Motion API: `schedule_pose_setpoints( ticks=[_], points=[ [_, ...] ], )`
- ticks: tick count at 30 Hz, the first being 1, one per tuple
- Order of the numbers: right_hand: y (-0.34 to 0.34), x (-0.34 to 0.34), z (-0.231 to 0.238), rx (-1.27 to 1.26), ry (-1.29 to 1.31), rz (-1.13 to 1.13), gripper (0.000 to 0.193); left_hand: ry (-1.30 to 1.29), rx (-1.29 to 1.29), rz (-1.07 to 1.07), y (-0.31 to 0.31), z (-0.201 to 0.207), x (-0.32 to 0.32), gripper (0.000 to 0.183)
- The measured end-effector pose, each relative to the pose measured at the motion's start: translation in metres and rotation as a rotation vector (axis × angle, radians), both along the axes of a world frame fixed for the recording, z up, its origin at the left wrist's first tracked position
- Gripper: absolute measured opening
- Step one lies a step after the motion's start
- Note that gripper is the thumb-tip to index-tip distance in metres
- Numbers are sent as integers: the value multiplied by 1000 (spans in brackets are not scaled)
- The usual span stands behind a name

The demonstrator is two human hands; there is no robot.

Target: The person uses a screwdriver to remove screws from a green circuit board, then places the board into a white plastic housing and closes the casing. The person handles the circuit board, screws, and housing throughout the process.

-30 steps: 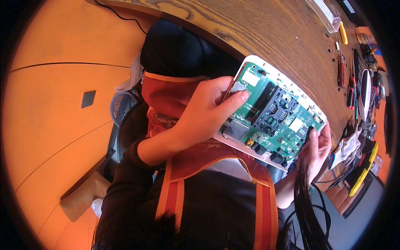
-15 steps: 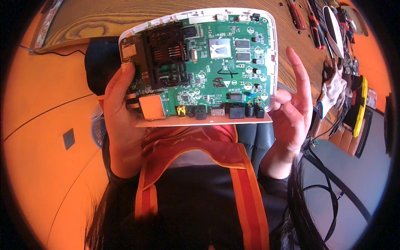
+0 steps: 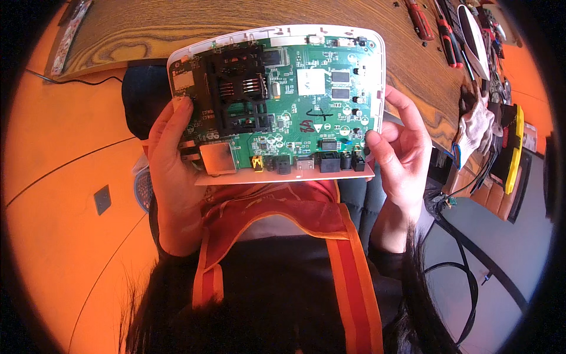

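A green circuit board (image 3: 295, 121) sits in a white plastic casing (image 3: 380, 65), held up over my lap with its component side facing me. A black card-reader frame (image 3: 239, 88) covers its left part. Along the near edge runs a row of sockets, with a silver metal box (image 3: 218, 158) at the left end. My left hand (image 3: 171, 135) grips the casing's left side, thumb over the board's edge. At the right side my right hand (image 3: 401, 144) is closed on the casing, thumb on the board's lower right corner; its other fingers go partly behind.
Beyond the board lies a wooden table (image 3: 130, 38). At its right are a red screwdriver (image 3: 420, 20), red-and-black pliers (image 3: 451, 47) and a work glove (image 3: 471, 127). A yellow-edged black item (image 3: 514, 150) and black cables (image 3: 469, 259) are further right.
My right hand's raised index finger has come down, and the hand has closed on the casing's right edge. The board has tilted slightly and its far edge has come nearer.
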State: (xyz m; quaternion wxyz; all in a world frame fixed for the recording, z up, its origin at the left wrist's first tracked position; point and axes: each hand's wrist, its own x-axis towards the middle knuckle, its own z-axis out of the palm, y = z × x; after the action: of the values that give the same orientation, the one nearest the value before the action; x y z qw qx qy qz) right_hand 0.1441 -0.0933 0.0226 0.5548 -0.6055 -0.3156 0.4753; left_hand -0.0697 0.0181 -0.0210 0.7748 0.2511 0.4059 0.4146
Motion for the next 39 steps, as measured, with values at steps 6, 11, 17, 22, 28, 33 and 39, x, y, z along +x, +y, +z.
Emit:
schedule_pose_setpoints(
  ticks=[6,11,17,22,28,33,39],
  points=[
    [2,7,-8,101,94,-17,46,-185,-13,-164,6,2,-4,35],
    [0,10,-11,27,0,-60,45,-152,122,-282,11,-1,-2,53],
    [5,13,-15,84,152,-81,45,-302,218,-214,13,4,10,75],
    [13,18,-14,32,-41,-98,35,-175,198,-184,37,10,12,70],
    [10,36,-15,124,-33,-221,28,-94,196,-248,68,15,21,61],
    [19,37,-9,155,-88,-295,25,96,382,-324,89,14,40,52],
    [8,32,70,649,-594,-585,14,447,668,-229,83,9,52,48]
  ],
)
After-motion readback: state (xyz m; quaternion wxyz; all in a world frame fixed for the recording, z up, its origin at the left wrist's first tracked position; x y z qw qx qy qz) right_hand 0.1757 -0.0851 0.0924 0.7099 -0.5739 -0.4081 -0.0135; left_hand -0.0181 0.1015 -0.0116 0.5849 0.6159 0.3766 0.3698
